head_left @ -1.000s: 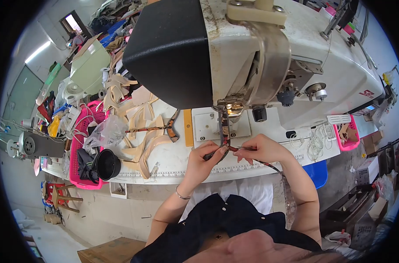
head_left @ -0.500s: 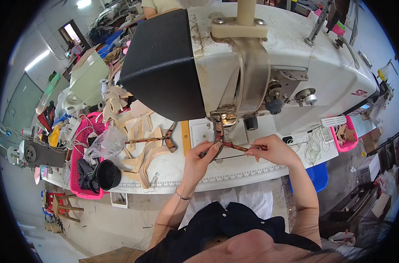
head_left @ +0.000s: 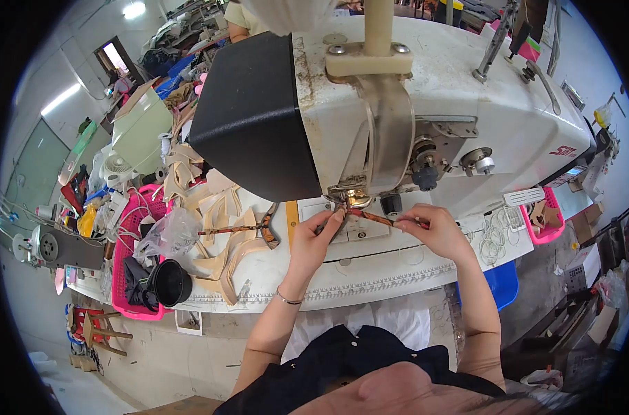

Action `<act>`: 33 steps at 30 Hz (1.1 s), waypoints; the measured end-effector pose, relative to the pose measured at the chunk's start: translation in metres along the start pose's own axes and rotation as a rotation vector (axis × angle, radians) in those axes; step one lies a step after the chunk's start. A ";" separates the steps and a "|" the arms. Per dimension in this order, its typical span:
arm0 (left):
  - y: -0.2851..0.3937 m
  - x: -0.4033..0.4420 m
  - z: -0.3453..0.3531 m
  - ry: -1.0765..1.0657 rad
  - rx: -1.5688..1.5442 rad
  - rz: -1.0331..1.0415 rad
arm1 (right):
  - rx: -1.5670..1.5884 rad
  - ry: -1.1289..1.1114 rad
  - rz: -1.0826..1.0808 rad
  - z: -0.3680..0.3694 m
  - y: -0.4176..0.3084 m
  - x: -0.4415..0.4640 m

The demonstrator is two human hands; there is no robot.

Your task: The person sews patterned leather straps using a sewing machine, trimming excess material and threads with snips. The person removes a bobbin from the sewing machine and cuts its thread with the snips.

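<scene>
A patterned fabric strip (head_left: 371, 216) runs from below the needle area of the white sewing machine (head_left: 480, 83) toward the right. My left hand (head_left: 316, 235) pinches the strip's left part close to the presser foot. With its fingers closed, my right hand (head_left: 430, 230) grips the strip's other end, so the piece between my hands is stretched out. Another patterned piece (head_left: 267, 228) lies left of my hands, beside beige cut pieces (head_left: 226, 266). A yellow ruler-like bar (head_left: 292, 225) rests just left of my left hand.
On the left stand a pink basket (head_left: 124, 277) and a black bucket (head_left: 171, 282). Coiled clear cord (head_left: 495, 235) and another pink basket (head_left: 546, 225) are at the right. Above the machine's black cover, a person's arm (head_left: 238, 29) shows.
My right hand has moved right, drawing the strip out sideways. My left hand is nearer the presser foot, the strip still pinched. The view has shifted, and a person's arm has appeared behind the machine.
</scene>
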State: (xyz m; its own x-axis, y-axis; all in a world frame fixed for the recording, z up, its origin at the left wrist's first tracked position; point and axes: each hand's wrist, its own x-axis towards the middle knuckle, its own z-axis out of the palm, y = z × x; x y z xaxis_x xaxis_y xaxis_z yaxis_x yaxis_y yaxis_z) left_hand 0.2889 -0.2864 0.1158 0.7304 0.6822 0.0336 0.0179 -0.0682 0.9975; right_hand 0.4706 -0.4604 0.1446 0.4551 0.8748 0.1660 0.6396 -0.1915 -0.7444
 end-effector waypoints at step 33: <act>0.004 0.009 -0.030 -0.309 0.259 0.160 | 0.014 0.571 -0.234 0.056 0.025 0.047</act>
State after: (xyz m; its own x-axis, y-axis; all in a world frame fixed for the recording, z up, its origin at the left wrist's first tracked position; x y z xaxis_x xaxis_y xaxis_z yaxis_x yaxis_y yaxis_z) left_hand 0.2746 -0.2585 0.1221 0.9073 0.4009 0.1268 0.0300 -0.3625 0.9315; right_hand 0.4739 -0.3991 0.0974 0.5661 0.5159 0.6429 0.7560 -0.0140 -0.6544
